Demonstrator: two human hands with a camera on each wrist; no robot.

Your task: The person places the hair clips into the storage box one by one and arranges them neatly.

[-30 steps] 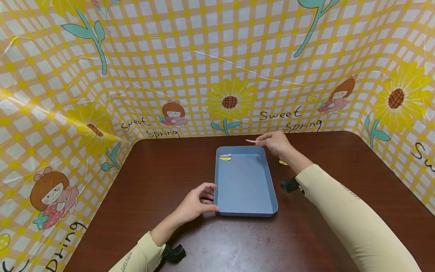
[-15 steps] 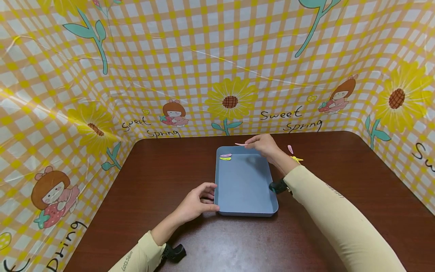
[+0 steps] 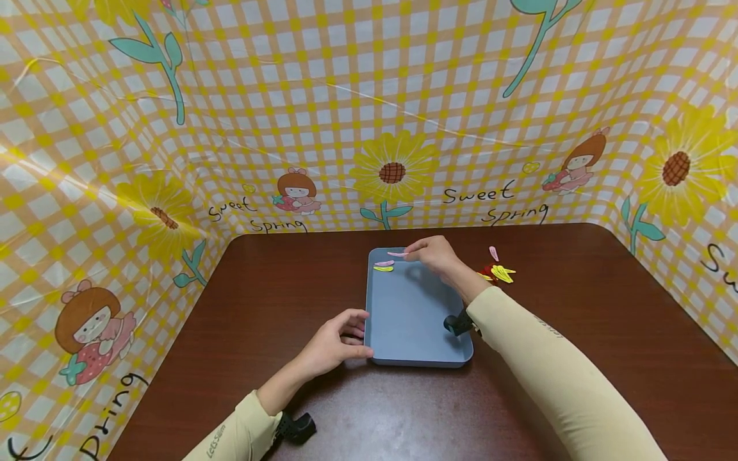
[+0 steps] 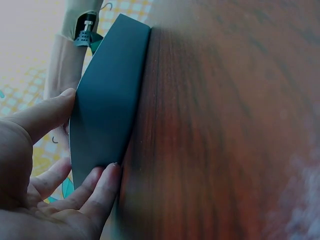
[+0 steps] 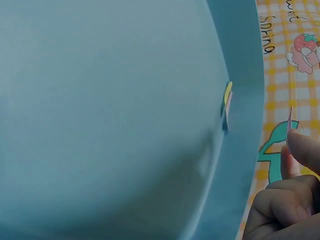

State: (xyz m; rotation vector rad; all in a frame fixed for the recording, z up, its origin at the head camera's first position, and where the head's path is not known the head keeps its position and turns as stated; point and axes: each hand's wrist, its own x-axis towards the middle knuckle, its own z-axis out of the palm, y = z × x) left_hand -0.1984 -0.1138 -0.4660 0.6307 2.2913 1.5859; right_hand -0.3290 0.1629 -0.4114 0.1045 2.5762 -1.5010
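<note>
A blue-grey rectangular tray (image 3: 416, 320) stands on the dark wooden table. My left hand (image 3: 334, 346) rests against its left side near the front corner; in the left wrist view the thumb touches the rim and the fingertips (image 4: 107, 177) touch the outer wall. Over the tray's far end, my right hand (image 3: 436, 255) pinches a pink hair clip (image 3: 395, 254) by one end between thumb and forefinger. Just below that clip, inside the tray's far left corner, a pink-purple hair clip (image 3: 384, 263) lies beside a yellow hair clip (image 3: 383, 269).
Right of the tray lies a small pile of yellow hair clips (image 3: 502, 274) with some red ones (image 3: 488, 271), partly hidden by the right forearm. A single pink clip (image 3: 493, 253) lies behind the pile. A checked, flower-printed cloth (image 3: 323, 128) rises around the table's back and sides.
My right hand has moved left with the pink hair clip, from beyond the tray's far right corner to above its far end. The clip pile has come into view. My left hand stays put.
</note>
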